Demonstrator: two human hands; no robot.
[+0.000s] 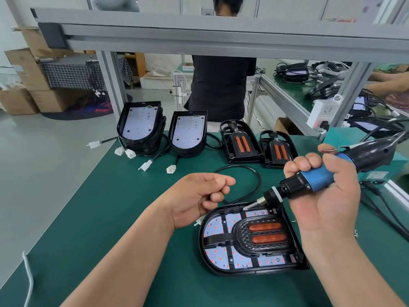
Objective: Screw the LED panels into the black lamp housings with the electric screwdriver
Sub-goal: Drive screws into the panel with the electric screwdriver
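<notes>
Electric screwdriver, blue-and-black barrel [318,178]: grasped in right hand [325,196], fingers wrapped round blue grip, bit tip down at far rim of black D-shaped lamp housing [202,240]. Left hand [197,196]: just left of bit, fingers curled toward palm; whether it holds anything cannot be told. White LED panel [215,228] with red dots sits inside housing, near front edge of green work surface [132,207]. Black cable [257,180] loops behind housing. Far edge: two stacks of panel-fitted housings [141,127], two housings with orange inserts [241,142] to right.
</notes>
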